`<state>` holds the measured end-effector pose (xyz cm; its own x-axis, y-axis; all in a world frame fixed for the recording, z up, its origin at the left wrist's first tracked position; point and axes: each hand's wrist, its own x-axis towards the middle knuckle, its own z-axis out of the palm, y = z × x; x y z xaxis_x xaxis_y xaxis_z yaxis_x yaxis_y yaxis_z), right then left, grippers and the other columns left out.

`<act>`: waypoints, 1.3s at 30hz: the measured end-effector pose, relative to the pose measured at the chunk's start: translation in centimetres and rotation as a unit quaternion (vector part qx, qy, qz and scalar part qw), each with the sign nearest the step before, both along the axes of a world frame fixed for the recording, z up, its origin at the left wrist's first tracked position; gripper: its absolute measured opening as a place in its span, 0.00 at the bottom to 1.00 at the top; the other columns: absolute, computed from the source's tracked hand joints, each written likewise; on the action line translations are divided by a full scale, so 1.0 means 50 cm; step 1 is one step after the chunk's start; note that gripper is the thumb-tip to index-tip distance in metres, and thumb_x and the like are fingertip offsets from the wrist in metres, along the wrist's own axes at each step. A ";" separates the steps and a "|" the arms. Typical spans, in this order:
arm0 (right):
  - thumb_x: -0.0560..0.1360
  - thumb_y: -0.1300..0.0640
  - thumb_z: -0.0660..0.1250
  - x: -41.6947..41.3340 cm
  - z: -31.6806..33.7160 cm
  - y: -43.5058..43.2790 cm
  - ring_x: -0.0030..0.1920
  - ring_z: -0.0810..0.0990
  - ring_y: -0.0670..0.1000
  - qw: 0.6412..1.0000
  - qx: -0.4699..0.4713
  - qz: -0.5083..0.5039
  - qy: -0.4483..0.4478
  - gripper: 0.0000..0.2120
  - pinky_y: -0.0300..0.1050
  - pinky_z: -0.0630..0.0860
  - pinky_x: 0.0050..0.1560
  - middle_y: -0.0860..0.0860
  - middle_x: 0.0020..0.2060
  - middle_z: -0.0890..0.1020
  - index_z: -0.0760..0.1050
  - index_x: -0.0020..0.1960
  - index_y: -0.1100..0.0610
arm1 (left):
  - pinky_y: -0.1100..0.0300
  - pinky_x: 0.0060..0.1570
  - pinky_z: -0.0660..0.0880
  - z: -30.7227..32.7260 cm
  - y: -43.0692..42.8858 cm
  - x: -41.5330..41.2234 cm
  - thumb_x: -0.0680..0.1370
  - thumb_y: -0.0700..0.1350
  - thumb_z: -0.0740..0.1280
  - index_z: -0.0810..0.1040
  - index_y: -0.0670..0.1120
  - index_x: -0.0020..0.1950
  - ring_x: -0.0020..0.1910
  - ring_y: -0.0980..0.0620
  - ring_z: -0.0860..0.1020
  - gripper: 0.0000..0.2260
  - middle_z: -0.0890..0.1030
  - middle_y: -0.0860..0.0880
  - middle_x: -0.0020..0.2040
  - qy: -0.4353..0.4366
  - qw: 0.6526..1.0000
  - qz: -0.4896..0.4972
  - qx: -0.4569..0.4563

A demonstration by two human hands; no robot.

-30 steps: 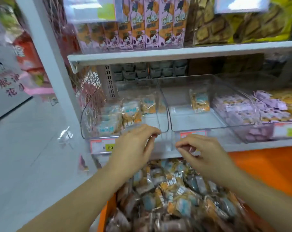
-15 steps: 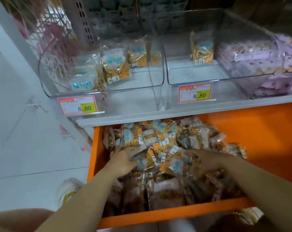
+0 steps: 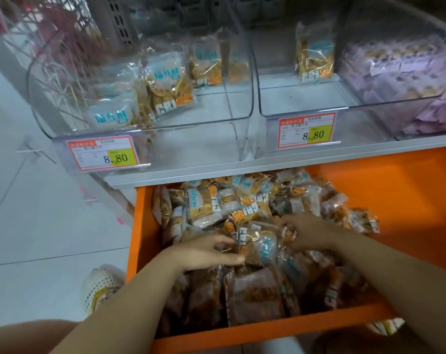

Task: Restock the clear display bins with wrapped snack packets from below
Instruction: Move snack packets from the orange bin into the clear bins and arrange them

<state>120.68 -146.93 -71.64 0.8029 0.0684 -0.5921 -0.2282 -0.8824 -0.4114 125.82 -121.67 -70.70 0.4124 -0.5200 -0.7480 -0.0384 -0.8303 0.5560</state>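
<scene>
head cam | forward-down | near, over orange drawer point(image 3: 242, 332), clear bins point(image 3: 191, 146) above

We no longer hold our hands at the front of the bins point(image 3: 150, 129); they are now down in the drawer point(image 3: 138, 226). Half a second ago they lay apart on the pile point(image 3: 244, 200). Now our left hand point(image 3: 204, 254) and right hand point(image 3: 310, 232) are closer together, each pinching one edge of a packet point(image 3: 257, 247) between them. Our view sits nearer the drawer.
</scene>
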 end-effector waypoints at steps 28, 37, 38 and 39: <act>0.75 0.60 0.67 0.013 -0.022 0.068 0.43 0.75 0.48 0.999 -0.015 0.002 -0.036 0.08 0.34 0.66 0.34 0.52 0.46 0.77 0.78 0.53 0.60 | 0.60 0.45 0.69 0.016 -0.056 -0.054 0.79 0.49 0.63 0.74 0.46 0.64 0.48 0.52 0.72 0.15 0.77 0.47 0.59 -0.091 0.976 -0.186 0.066; 0.75 0.63 0.66 0.001 0.053 0.066 0.43 0.77 0.47 0.988 -0.006 -0.006 -0.154 0.07 0.39 0.72 0.47 0.49 0.52 0.81 0.80 0.50 0.58 | 0.64 0.34 0.66 0.038 -0.020 -0.052 0.81 0.44 0.61 0.74 0.46 0.56 0.43 0.53 0.71 0.06 0.70 0.51 0.44 -0.150 0.985 -0.082 0.034; 0.75 0.62 0.66 -0.001 0.068 0.065 0.41 0.77 0.46 0.986 -0.007 -0.013 -0.167 0.07 0.39 0.73 0.47 0.51 0.53 0.81 0.80 0.51 0.58 | 0.64 0.35 0.68 0.047 -0.012 -0.051 0.81 0.44 0.60 0.73 0.47 0.54 0.43 0.53 0.71 0.04 0.69 0.52 0.43 -0.157 0.985 -0.062 0.028; 0.75 0.61 0.66 -0.003 0.086 0.064 0.38 0.76 0.45 0.984 -0.010 -0.019 -0.179 0.07 0.40 0.74 0.47 0.52 0.53 0.81 0.80 0.52 0.58 | 0.61 0.37 0.72 0.057 -0.005 -0.051 0.81 0.44 0.60 0.72 0.48 0.51 0.43 0.52 0.72 0.02 0.70 0.52 0.42 -0.162 0.986 -0.041 0.019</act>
<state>120.51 -143.71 -67.36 0.9619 0.0261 -0.2721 -0.1042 -0.8852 -0.4533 123.25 -121.91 -67.84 0.5904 -0.5358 -0.6036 -0.2757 -0.8368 0.4730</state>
